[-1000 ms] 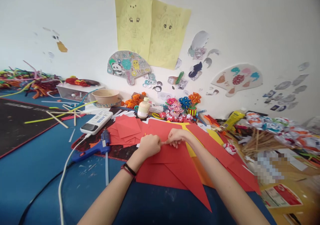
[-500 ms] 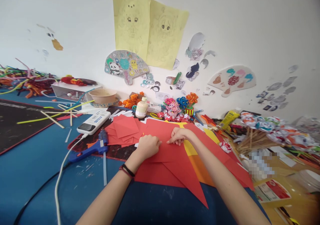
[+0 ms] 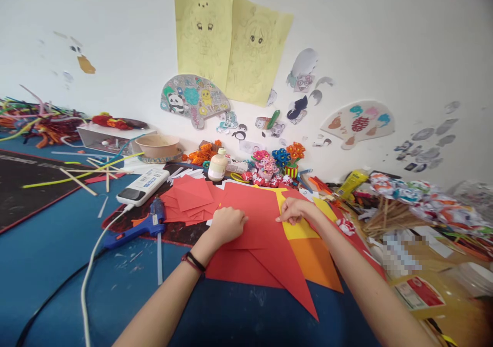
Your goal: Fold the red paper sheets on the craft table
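A large sheet of red paper [image 3: 259, 231] lies in front of me in the head view, its long pointed corner reaching toward the table's near edge. My left hand [image 3: 228, 225] is closed, with its curled fingers down on the sheet's left part. At the sheet's right edge, my right hand [image 3: 296, 211] is closed too, thumb and fingertips at the paper. Yellow paper [image 3: 300, 230] and orange paper [image 3: 319, 262] show beside and under that edge. Smaller red paper squares [image 3: 190, 195] are stacked left of my left hand. My wrists and fingers hide parts of the sheet.
A blue glue gun [image 3: 148, 224] lies to the left, near a white power strip [image 3: 142, 187] with a cable. Behind the paper stand a glue bottle [image 3: 217, 165] and pipe-cleaner flowers [image 3: 265, 163]. Sticks with wrapped tops [image 3: 385, 208] and a plastic jug [image 3: 419, 293] are at the right.
My right hand has slid to the right, from over the red sheet to its right edge. More yellow and orange paper shows. My left hand stays in nearly the same place.
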